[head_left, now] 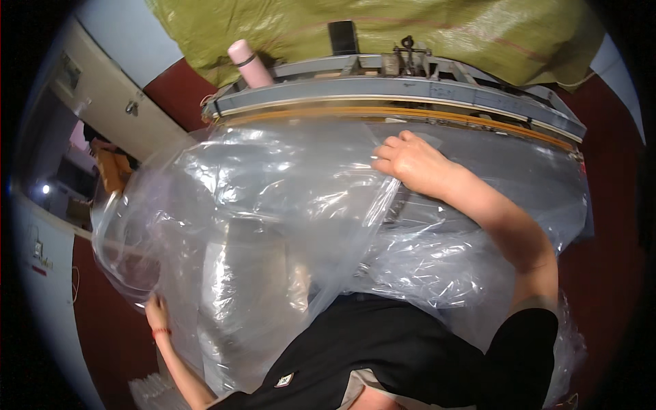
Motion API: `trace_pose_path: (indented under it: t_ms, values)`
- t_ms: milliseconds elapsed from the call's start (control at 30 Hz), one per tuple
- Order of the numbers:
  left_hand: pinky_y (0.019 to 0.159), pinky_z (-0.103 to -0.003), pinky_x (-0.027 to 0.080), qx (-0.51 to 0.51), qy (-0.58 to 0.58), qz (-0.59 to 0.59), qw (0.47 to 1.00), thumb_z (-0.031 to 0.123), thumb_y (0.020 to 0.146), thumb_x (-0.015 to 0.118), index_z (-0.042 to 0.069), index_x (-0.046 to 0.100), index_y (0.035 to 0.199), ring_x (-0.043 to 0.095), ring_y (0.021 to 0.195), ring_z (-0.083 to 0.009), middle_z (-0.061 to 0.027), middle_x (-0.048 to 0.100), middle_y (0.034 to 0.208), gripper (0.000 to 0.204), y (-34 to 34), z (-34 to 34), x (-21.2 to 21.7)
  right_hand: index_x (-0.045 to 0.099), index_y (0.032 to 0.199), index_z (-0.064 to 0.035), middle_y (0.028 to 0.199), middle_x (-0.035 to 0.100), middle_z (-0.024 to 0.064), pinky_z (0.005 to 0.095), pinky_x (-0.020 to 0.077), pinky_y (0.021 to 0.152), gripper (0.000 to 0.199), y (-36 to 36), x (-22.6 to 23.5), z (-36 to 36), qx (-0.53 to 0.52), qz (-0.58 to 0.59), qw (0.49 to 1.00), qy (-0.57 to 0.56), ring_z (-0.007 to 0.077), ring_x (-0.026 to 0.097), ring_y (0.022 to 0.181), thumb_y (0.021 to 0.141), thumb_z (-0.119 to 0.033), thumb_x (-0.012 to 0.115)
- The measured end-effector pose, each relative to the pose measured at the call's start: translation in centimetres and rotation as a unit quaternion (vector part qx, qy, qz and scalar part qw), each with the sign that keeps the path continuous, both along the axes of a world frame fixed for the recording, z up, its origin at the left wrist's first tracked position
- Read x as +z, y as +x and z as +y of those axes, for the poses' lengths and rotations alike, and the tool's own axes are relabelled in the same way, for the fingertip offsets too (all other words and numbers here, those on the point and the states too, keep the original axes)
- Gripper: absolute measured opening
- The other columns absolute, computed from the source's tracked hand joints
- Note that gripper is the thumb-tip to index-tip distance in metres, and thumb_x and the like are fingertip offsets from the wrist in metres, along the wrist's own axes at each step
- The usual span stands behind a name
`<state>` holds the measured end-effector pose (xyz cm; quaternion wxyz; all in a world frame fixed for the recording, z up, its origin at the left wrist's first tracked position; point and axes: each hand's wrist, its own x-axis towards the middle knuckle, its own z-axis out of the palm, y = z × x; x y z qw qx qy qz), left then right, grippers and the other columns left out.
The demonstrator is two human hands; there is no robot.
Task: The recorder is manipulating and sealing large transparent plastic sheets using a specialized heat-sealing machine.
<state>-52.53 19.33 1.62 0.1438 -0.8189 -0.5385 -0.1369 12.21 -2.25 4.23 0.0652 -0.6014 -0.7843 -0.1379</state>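
Note:
A large sheet of clear plastic film (273,171) spreads across the work surface and hangs down toward me on the left. At the lower left, my left hand (157,312) is closed on the film's outer edge, with a red band around the wrist. My right hand (408,160) pinches the film's other edge near the middle of the surface, its fingers curled. Between the two hands the film is lifted and billows on the left side. More crumpled clear film (430,266) lies under my right forearm, against my black shirt.
Along the far side runs a grey metal frame (328,92) with an orange strip (383,111) and a metal mechanism (408,58). A pink bottle (250,63) stands on it. Behind hangs a yellow-green woven sheet (287,27). An open door (123,89) is at the left.

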Motion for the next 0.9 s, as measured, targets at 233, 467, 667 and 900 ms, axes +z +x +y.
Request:
trace_pose_path:
  t_ms: [233,467,667,900]
  values:
    - [0.097,-0.034,0.025,-0.501,-0.180,-0.108,0.839,0.014,0.076,0.058,0.006,0.040,0.121,0.034,0.119,-0.0244,-0.0106,0.038,0.127,0.049,42.0,-2.1,6.2,0.055,0.091,-0.0072,0.099,0.053,0.0059,0.0377,0.0376,0.082,0.024,0.4,0.0,-5.0,-0.002,-0.027,0.992,0.125,0.0200,0.048,0.096,0.067,-0.010,0.052]
    - [0.072,-0.022,0.041,-0.509,-0.637,-0.086,0.573,0.021,0.075,0.064,0.000,0.048,0.110,0.052,0.082,-0.0108,-0.0051,0.058,0.090,0.043,61.5,-7.9,-2.5,0.056,0.093,-0.0085,0.101,0.053,0.0064,0.0398,0.0370,0.083,0.029,1.8,0.3,-9.6,-0.038,-0.060,0.989,0.132,0.0214,0.047,0.100,0.065,-0.010,0.053]
    - [0.051,-0.015,0.031,-0.457,-0.642,-0.287,0.544,0.015,0.076,0.062,0.008,0.056,0.078,0.043,0.060,-0.0001,0.0051,0.054,0.069,0.010,61.5,-12.0,0.5,0.056,0.096,-0.0116,0.106,0.053,0.0083,0.0390,0.0354,0.085,0.033,8.1,-0.7,-18.2,-0.185,-0.016,0.967,0.173,0.0240,0.046,0.104,0.064,-0.005,0.053]
    - [0.052,-0.015,0.031,-0.414,-0.639,-0.383,0.524,0.016,0.075,0.063,0.008,0.056,0.080,0.042,0.058,-0.0005,0.0063,0.053,0.070,0.012,60.2,-11.6,1.4,0.053,0.107,-0.0042,0.116,0.047,0.0079,0.0297,0.0370,0.085,0.028,8.3,-2.4,-18.7,-0.310,0.668,0.631,0.245,0.0175,0.046,0.104,0.082,-0.014,0.053]
